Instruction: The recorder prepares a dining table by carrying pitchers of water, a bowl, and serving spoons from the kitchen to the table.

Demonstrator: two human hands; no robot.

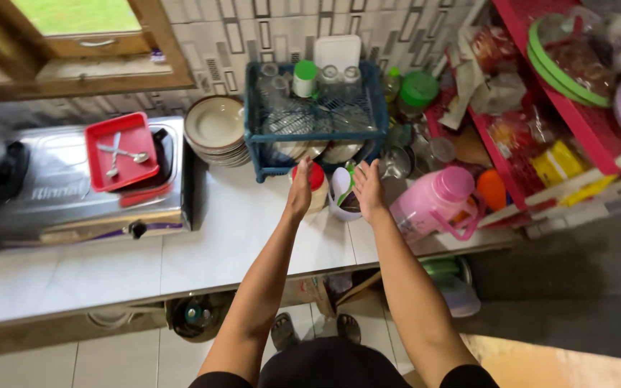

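Both my arms reach forward over the white counter (238,237). My left hand (300,190) is flat with fingers together, right beside a jar with a red lid (315,179). My right hand (368,190) is open, palm turned inward, next to a white utensil holder (341,197) with green-handled tools. Neither hand holds anything. Just behind them stands a blue dish rack (314,118) with glasses, a green-capped bottle and plates.
A steel gas stove (73,190) at left carries a red tray (121,152) with spoons. A stack of plates (215,129) sits beside the rack. A pink jug (433,202) stands right of my hand. A red shelf (562,108) holds packets and lids.
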